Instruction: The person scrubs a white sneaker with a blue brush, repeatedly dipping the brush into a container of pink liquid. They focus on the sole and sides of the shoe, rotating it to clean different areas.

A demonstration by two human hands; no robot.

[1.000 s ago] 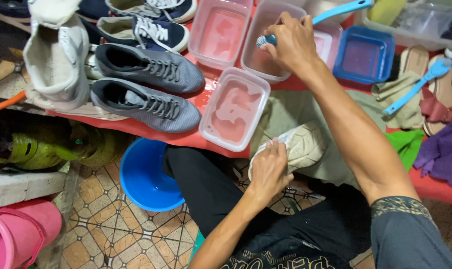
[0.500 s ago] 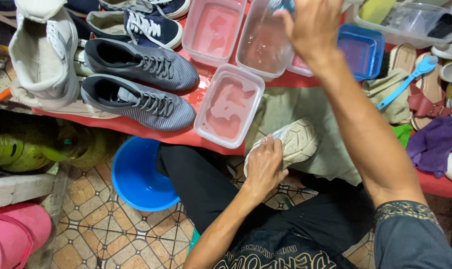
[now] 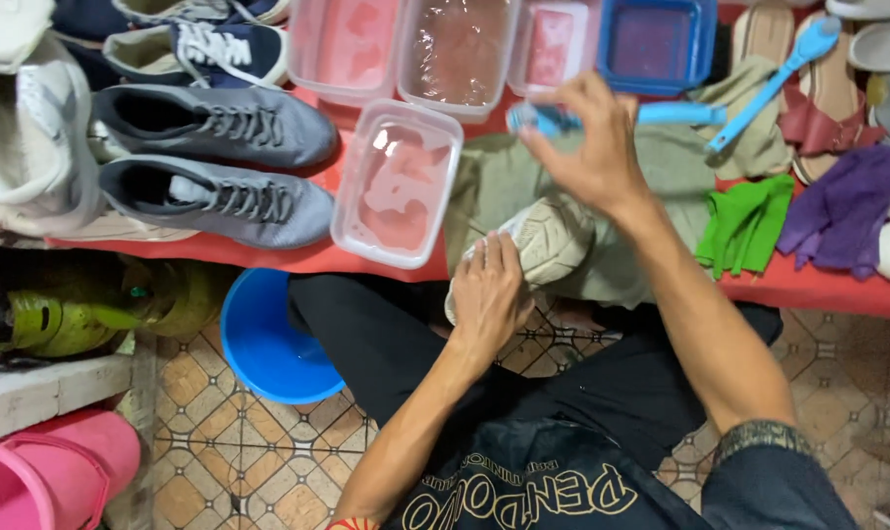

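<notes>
Three clear plastic tubs (image 3: pixel 396 182) and one blue tub (image 3: pixel 653 44) sit on the red tabletop (image 3: pixel 818 285) beside two grey sneakers (image 3: pixel 219 162). The right hand (image 3: pixel 587 147) has its grip closed on a blue-handled brush (image 3: pixel 602 116). The left hand (image 3: pixel 487 299) clasps one pale, sole-up shoe (image 3: pixel 548 240).

A pale shoe (image 3: pixel 548 240) is gripped sole-up by the left hand (image 3: pixel 489 299) at the edge of the red tabletop (image 3: pixel 818 285), over an olive cloth (image 3: pixel 661 177). A blue brush (image 3: pixel 553 118) is held by the right hand (image 3: pixel 592 147) above it. Clear tubs (image 3: pixel 396 182) of water and grey sneakers (image 3: pixel 219 157) are seen to the left.
</notes>
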